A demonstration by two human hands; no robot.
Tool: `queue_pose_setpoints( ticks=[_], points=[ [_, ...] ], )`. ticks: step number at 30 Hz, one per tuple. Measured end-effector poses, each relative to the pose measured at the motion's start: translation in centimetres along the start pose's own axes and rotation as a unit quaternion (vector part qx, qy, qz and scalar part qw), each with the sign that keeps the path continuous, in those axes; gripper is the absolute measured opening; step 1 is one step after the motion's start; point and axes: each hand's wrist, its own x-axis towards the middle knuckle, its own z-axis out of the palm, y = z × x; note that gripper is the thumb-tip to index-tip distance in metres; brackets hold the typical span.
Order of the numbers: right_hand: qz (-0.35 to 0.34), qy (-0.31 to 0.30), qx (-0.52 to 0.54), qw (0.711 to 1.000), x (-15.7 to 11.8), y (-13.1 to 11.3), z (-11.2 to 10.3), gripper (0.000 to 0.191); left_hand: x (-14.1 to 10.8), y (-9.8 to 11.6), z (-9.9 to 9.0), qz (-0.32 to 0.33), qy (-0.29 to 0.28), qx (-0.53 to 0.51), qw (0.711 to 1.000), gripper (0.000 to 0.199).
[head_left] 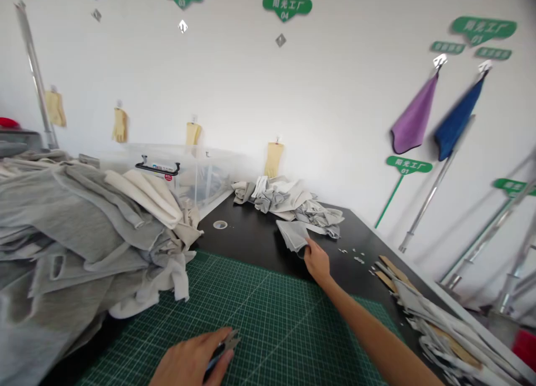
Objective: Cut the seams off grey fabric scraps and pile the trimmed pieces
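Note:
My left hand [188,361] sits at the bottom edge of the view, closed around small metal thread snips [224,347] with a dark blue grip. It is just over the near part of a green cutting mat [251,313]. My right hand [317,261] reaches across the black table [251,235] and pinches a folded piece of grey fabric [293,234] by its lower corner. Behind that piece lies a loose heap of grey and off-white cloth scraps [285,199].
A large pile of grey fabric [79,235] fills the left side, overhanging the mat. At right, fabric strips and cardboard pieces [444,324] lie along the table edge, with small scraps [352,255] nearby. A clear plastic bin [184,174] stands against the white wall.

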Motion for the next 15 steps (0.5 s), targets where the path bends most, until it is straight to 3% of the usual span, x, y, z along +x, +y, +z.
queue_pose_setpoints(
  ticks=[8,15],
  points=[
    [-0.031,0.005,0.107,0.994,-8.2,-2.0,-11.9,0.037,-0.9,1.4,-0.9,0.025,0.031,0.025,0.999,0.039],
    [-0.029,0.029,0.168,0.985,-10.2,-6.4,-20.2,0.036,-1.4,1.7,-1.2,0.036,0.037,0.045,0.998,0.042]
  ],
)
